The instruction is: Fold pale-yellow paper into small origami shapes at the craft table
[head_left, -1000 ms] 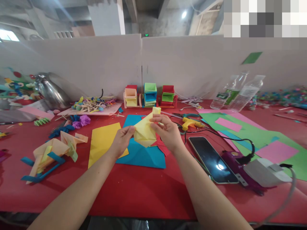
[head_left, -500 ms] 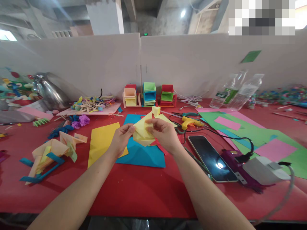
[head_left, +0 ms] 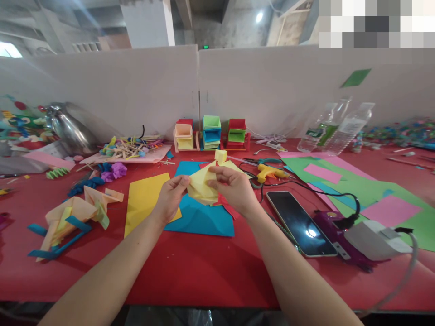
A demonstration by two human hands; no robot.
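Observation:
A folded piece of pale yellow paper is held up between both hands, above the blue sheet. My left hand pinches its left edge between thumb and fingers. At its right side my right hand grips it, thumb and fingers closed on the paper. A small pale yellow block shows just behind the held paper. Left of the blue sheet lies a yellow sheet, partly behind my left wrist.
On the right are a phone, a purple power strip and a yellow glue gun. A folded peach paper figure lies left. Small coloured paper boxes stand by the partition; a metal jug leans back left.
The held yellow paper has tilted and its lower tip has risen slightly. Both hands keep their grip in nearly the same place.

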